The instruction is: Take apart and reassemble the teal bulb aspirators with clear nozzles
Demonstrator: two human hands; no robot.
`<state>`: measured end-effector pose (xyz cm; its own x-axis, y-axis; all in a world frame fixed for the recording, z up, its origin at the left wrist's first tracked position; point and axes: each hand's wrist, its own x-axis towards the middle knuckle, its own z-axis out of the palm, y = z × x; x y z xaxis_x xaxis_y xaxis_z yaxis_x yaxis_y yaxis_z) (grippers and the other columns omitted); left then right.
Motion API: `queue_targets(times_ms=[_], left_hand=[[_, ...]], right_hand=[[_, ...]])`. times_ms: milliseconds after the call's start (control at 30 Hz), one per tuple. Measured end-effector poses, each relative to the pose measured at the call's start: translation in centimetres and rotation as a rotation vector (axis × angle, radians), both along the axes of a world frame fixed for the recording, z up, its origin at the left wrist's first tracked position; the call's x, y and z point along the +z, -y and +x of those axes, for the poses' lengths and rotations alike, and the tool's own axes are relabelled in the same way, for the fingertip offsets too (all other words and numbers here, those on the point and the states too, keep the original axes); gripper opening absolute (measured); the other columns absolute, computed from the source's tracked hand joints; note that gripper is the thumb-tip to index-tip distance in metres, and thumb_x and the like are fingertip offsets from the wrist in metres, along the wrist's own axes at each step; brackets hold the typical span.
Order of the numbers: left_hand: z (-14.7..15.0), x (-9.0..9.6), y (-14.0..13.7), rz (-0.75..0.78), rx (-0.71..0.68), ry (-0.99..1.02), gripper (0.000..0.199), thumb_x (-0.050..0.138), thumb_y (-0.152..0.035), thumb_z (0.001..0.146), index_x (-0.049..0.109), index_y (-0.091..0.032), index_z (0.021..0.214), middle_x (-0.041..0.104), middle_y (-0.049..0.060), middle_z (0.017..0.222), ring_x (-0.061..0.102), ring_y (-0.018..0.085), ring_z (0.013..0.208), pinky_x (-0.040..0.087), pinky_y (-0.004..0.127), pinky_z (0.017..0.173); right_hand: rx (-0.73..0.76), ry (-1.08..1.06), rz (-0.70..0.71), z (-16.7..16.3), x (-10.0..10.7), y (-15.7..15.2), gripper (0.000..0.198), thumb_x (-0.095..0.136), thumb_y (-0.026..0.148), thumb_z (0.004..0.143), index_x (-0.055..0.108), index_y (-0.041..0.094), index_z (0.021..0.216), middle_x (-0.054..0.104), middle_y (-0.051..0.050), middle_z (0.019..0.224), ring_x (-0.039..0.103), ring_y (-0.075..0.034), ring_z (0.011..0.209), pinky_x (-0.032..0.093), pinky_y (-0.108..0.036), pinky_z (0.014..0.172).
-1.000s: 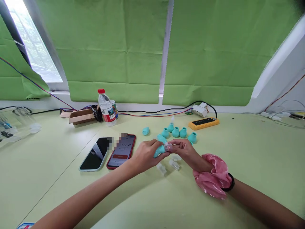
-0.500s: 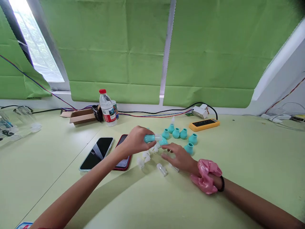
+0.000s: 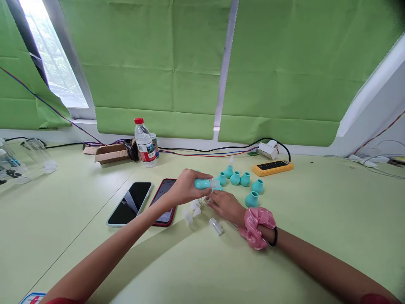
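Note:
My left hand (image 3: 189, 188) is closed around a teal squeeze bulb (image 3: 201, 183), held sideways above the table. A clear plastic tube (image 3: 215, 184) sticks out of the bulb's right end. My right hand (image 3: 225, 206), with a pink scrunchie at the wrist, reaches down to a pile of small white plastic pieces (image 3: 196, 207). Its thumb and forefinger are slightly apart at the pile's right edge. A loose clear tube (image 3: 216, 226) lies on the table in front of my right hand. Another clear piece (image 3: 187, 216) lies left of it. Part of the pile is hidden by my hands.
Several teal bulbs (image 3: 244, 179) stand behind and right of my hands, one with a clear-white tip (image 3: 231, 161). Two phones, one black (image 3: 130, 203) and one red-cased (image 3: 163, 215), lie at left. Behind are a water bottle (image 3: 146, 147), cardboard box (image 3: 111, 154) and yellow power strip (image 3: 272, 167).
My right hand has moved left and down to the white pieces, its fingers drawing closer together. My left hand still holds the bulb, slightly further right in view.

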<state>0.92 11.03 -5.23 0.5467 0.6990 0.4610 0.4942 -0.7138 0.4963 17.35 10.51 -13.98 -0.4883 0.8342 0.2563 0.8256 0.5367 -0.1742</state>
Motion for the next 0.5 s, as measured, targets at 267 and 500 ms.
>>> queue_targets(times_ms=[267,500], left_hand=[[-0.3,-1.0,-1.0,-0.178,-0.118,0.185,0.031,0.062,-0.027,0.06,0.065,-0.013,0.087,0.066,0.005,0.084,0.059,0.02,0.077,0.045,0.024,0.066],[0.3,-0.9,-0.3,-0.275,-0.105,0.285,0.035,0.066,-0.035,0.057,0.066,-0.012,0.084,0.067,0.005,0.078,0.06,0.02,0.071,0.046,0.024,0.058]], right_hand=[[-0.026,-0.805,-0.022,2.5,4.0,0.7,0.036,0.059,0.022,0.066,0.05,0.017,0.101,0.059,-0.003,0.08,0.055,-0.012,0.064,0.049,-0.028,0.061],[0.072,-1.17,-0.294,3.6,7.7,2.8,0.016,0.071,0.021,0.054,0.064,0.016,0.068,0.067,-0.004,0.076,0.061,-0.021,0.079,0.052,-0.036,0.071]])
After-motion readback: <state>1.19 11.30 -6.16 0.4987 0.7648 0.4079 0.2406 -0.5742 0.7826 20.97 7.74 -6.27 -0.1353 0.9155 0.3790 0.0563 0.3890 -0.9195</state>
